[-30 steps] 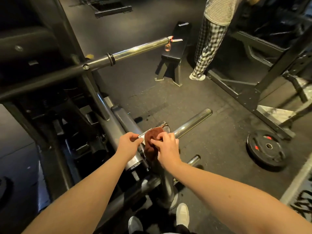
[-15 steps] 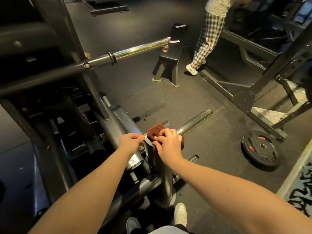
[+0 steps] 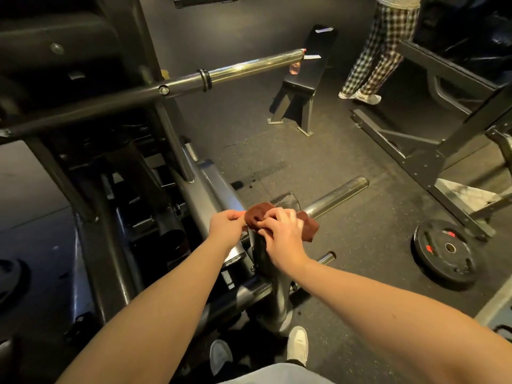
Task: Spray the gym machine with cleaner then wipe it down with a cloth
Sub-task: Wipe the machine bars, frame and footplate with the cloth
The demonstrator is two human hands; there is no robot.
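Observation:
A dark red cloth (image 3: 256,214) lies bunched over the top of an upright steel post (image 3: 273,275) of the gym machine (image 3: 194,198). My right hand (image 3: 282,235) rests on top of the cloth with its fingers curled into it. My left hand (image 3: 225,225) pinches the cloth's left edge. A chrome weight peg (image 3: 336,195) sticks out to the right just behind the cloth. A small spray bottle (image 3: 295,67) stands on a black bench (image 3: 307,79) farther back, partly hidden by the machine's long chrome bar (image 3: 249,67).
A black weight plate (image 3: 446,253) lies on the rubber floor at the right. A dark rack frame (image 3: 432,151) stands behind it. A person in checked trousers (image 3: 379,54) stands at the top right. My white shoes (image 3: 297,345) show below.
The cloth has spread further right over the post top, under my right hand. The person in checked trousers has stepped away to the right. The view has shifted slightly.

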